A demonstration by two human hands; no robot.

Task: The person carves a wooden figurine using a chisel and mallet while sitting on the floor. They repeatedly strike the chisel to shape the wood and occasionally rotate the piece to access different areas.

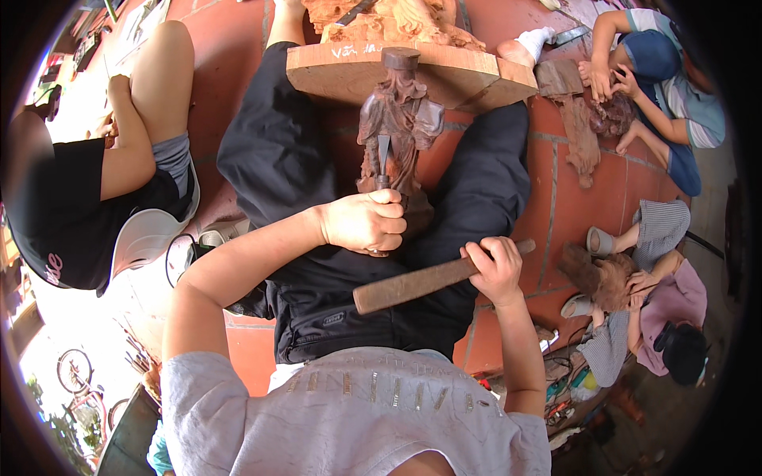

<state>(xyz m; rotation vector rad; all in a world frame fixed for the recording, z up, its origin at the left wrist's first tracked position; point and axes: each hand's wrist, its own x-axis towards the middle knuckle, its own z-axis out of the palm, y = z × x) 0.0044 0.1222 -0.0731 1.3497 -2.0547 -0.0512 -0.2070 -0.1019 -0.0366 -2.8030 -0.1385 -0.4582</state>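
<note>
My left hand (367,223) is closed around the handle of a chisel (384,159), its flat metal blade pointing away from me over the carving. Behind the blade, between my legs, is a dark brown wooden statue (405,119) of a robed figure with a flat-topped hat. My left fist hides part of its lower end. My right hand (496,270) grips a flat wooden mallet (413,285) near one end. The mallet's wide end lies to the left, below my left fist and apart from the chisel.
Beyond the statue is a thick pale wooden slab (468,78) bearing an orange-toned carving (405,24). People sit close by on both sides, two at right with carved wood pieces (573,119). Tools (567,389) lie at lower right on the red tile floor (548,206).
</note>
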